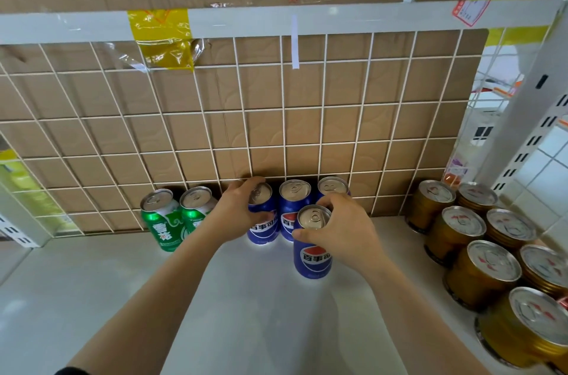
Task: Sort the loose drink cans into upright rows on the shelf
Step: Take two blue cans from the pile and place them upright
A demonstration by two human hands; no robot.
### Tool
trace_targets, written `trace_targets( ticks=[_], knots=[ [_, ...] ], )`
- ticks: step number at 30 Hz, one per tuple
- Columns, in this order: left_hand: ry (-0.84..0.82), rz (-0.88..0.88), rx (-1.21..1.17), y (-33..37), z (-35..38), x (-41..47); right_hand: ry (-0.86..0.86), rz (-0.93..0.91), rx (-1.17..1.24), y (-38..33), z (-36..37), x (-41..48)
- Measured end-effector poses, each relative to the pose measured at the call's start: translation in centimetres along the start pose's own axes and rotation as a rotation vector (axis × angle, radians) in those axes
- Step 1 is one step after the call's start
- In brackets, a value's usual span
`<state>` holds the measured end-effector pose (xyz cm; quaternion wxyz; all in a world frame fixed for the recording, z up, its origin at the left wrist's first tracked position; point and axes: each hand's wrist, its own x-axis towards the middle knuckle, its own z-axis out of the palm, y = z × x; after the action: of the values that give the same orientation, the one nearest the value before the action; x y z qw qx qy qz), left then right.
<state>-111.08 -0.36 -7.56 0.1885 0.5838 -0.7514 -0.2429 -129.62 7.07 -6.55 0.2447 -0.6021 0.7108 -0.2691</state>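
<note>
Two green cans (pixel 163 221) stand upright side by side at the back of the white shelf (pixel 246 313). To their right a row of three blue cans stands against the wire grid. My left hand (pixel 239 211) grips the leftmost blue can (pixel 261 227). The middle blue can (pixel 290 208) and the right blue can (pixel 332 187) stand free behind. My right hand (pixel 341 230) holds a fourth blue can (pixel 312 254), which stands upright in front of that row.
Several gold tins (pixel 479 276) with silver lids are packed in rows along the right side of the shelf. A white wire grid (pixel 215 128) backed by cardboard closes the rear. A white upright post (pixel 522 116) stands at the right.
</note>
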Motion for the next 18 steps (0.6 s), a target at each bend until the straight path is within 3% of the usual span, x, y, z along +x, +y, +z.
trace_targets(
  ticks=[10, 18],
  knots=[
    [0.015, 0.094, 0.01, 2.0, 1.9, 0.1, 0.033, -0.035, -0.023, -0.6, 0.0, 0.0],
    [-0.017, 0.05, -0.002, 1.3, 1.2, -0.2, 0.015, -0.045, -0.037, -1.3, 0.9, 0.0]
  ],
)
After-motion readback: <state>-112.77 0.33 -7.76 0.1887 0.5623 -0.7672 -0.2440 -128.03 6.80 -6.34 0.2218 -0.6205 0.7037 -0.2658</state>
